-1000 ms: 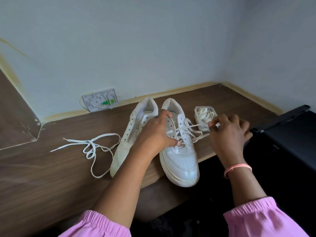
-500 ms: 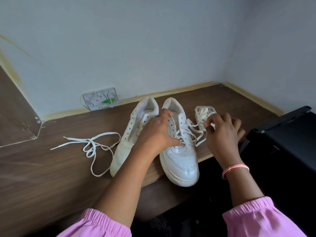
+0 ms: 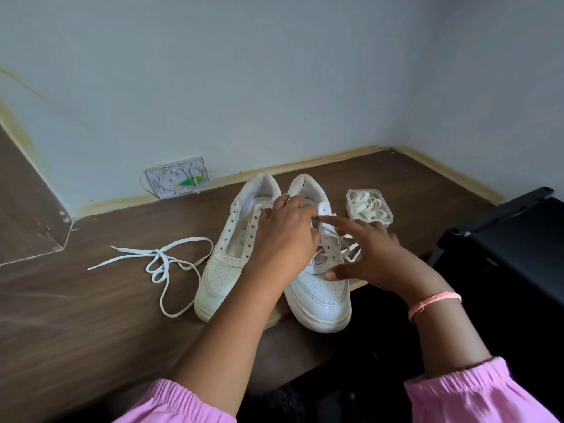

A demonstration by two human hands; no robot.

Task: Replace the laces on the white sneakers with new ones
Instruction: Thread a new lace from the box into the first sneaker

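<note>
The right-hand white leather sneaker (image 3: 320,288) stands at the front edge of the brown wood-grain desk (image 3: 76,315), its rounded toe overhanging that edge. It is partly laced: a flat white woven lace (image 3: 331,245) crosses its lower eyelets, with loose ends trailing off to its right side. Touching it on the left, the second white sneaker (image 3: 225,257) has no lace at all, its two rows of punched eyelets bare and its tongue exposed. Judging from this, the job is roughly midway: whether the lace on the right shoe is old or new cannot be told.

The left hand (image 3: 283,239) rests over the laced shoe's throat, fingers curled down towards the lace; whether they pinch it is hidden. The right hand (image 3: 369,254) is spread flat, fingers straight, forefinger reaching to the lace, thumb on the perforated toe box.

A limp white flat lace (image 3: 161,264) lies looped and tangled on the desk left of the shoes. Towards the back right corner, a small clear plastic box (image 3: 369,207) holds coiled cream laces. Both uppers look smooth, slightly scuffed, with stitched panels.
</note>
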